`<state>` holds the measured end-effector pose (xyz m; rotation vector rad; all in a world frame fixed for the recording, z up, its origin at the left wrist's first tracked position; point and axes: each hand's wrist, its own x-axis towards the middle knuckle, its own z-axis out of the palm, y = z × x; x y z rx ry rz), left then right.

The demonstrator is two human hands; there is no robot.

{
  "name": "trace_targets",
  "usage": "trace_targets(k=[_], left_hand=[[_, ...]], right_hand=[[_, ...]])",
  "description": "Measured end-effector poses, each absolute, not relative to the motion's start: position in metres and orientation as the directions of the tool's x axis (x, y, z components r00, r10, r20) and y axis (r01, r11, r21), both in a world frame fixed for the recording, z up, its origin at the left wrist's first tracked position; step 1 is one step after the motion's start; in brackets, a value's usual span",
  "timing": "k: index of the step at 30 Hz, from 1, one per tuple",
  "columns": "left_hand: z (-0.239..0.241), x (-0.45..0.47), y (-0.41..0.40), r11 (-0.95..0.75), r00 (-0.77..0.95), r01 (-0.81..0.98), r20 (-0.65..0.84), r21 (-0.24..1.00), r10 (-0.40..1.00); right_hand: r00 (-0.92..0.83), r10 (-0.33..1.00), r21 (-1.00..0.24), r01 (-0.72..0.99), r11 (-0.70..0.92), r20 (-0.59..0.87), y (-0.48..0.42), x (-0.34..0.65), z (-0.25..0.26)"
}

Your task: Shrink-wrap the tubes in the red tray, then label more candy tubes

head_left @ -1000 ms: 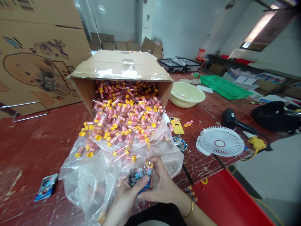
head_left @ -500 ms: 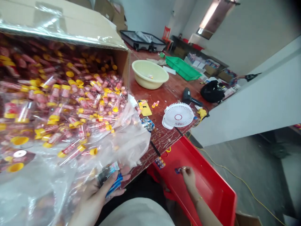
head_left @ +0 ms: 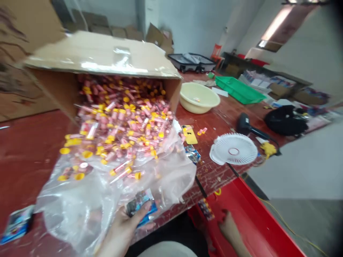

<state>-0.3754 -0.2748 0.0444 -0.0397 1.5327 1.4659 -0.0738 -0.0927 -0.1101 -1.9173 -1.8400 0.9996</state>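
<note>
My left hand (head_left: 134, 219) is closed around a small stack of shiny blue packets (head_left: 146, 205), thumb on top, just above the front edge of the clear plastic liner (head_left: 77, 207). Out of a cardboard box (head_left: 107, 53) on its side spill many small clear tubes (head_left: 139, 121) with pink contents and yellow caps. My right hand (head_left: 227, 223) hangs over the red tray (head_left: 249, 210), smeared by motion, so I cannot see anything between its fingers. Close to it lies a patterned packet (head_left: 205, 208) in the tray.
Another blue packet (head_left: 18, 223) lies at the table's left. Past the box stand a cream basin (head_left: 199, 98) and a green tray (head_left: 238, 89). A yellow phone (head_left: 189, 134), a white fan (head_left: 233, 148) and a black hair dryer (head_left: 249, 126) are to the right.
My view has swung left, showing more of the box and table. The small packet at my right fingertips no longer shows there. My left hand keeps its hold on the blue packets.
</note>
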Motion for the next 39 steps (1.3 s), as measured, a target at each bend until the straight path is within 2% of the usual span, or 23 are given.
trace_targets(k=[2,3,4,5,6,8,9,10,13,15,17,19,22,27,30,32,35,39], left_hand=[[0.044,-0.38,-0.279,0.279,-0.536,-0.603,-0.639,0.747,0.552],[0.045,-0.383,-0.28,0.277,-0.542,-0.601,-0.637,0.75,0.548],[0.045,-0.385,-0.282,0.271,-0.546,-0.6,-0.633,0.752,0.549],[0.046,-0.387,-0.283,0.262,-0.549,-0.6,-0.628,0.756,0.552],[0.047,-0.389,-0.285,0.25,-0.552,-0.602,-0.622,0.758,0.555],[0.049,-0.391,-0.289,0.221,-0.566,-0.608,-0.611,0.763,0.553],[0.049,-0.392,-0.291,0.21,-0.574,-0.608,-0.607,0.766,0.55],[0.05,-0.393,-0.294,0.203,-0.585,-0.606,-0.604,0.769,0.542],[0.05,-0.397,-0.304,0.194,-0.63,-0.586,-0.593,0.786,0.502],[0.048,-0.4,-0.309,0.188,-0.655,-0.572,-0.583,0.798,0.481],[0.047,-0.402,-0.31,0.164,-0.66,-0.562,-0.559,0.811,0.502],[0.047,-0.403,-0.308,0.147,-0.648,-0.547,-0.529,0.824,0.548],[0.049,-0.402,-0.303,0.177,-0.626,-0.498,-0.493,0.849,0.604],[0.051,-0.4,-0.297,0.227,-0.58,-0.477,-0.499,0.849,0.644],[0.052,-0.399,-0.297,0.223,-0.537,-0.493,-0.496,0.841,0.682],[0.054,-0.398,-0.296,0.202,-0.504,-0.518,-0.487,0.831,0.714],[0.055,-0.393,-0.294,0.183,-0.47,-0.614,-0.542,0.768,0.696],[0.056,-0.387,-0.289,0.157,-0.457,-0.699,-0.605,0.698,0.652]], right_hand=[[-0.244,0.915,-0.691,0.721,-0.05,-0.321,-0.091,-0.089,-0.066],[-0.449,0.81,-0.742,0.67,0.026,-0.377,-0.092,-0.105,-0.043],[-0.66,0.649,-0.814,0.571,0.104,-0.38,-0.095,-0.126,-0.019],[-0.787,0.494,-0.852,0.5,0.156,-0.371,-0.1,-0.153,0.002],[-0.851,0.429,-0.869,0.432,0.242,-0.304,-0.106,-0.186,0.019],[-0.905,0.423,-0.861,0.246,0.446,-0.039,-0.121,-0.256,0.037],[-0.891,0.443,-0.851,0.156,0.502,0.098,-0.128,-0.289,0.039],[-0.895,0.406,-0.821,0.085,0.564,0.186,-0.134,-0.318,0.036],[-0.922,0.278,-0.725,-0.005,0.689,0.27,-0.143,-0.365,0.02],[-0.906,0.321,-0.776,-0.012,0.63,0.276,-0.138,-0.365,0.017],[-0.884,0.393,-0.875,-0.035,0.482,0.252,-0.125,-0.352,0.025],[-0.892,0.398,-0.938,-0.072,0.338,0.212,-0.112,-0.337,0.042],[-0.936,0.281,-0.957,-0.139,0.256,0.211,-0.101,-0.327,0.072],[-0.964,0.052,-0.887,-0.216,0.407,0.259,-0.097,-0.334,0.104],[-0.978,-0.023,-0.92,-0.205,0.336,0.209,-0.097,-0.34,0.103],[-0.992,-0.001,-0.981,-0.123,0.149,0.124,-0.099,-0.342,0.093],[-0.992,0.13,-0.995,-0.015,-0.094,0.003,-0.104,-0.342,0.072],[-0.965,0.263,-0.984,-0.025,-0.174,-0.022,-0.111,-0.334,0.051]])
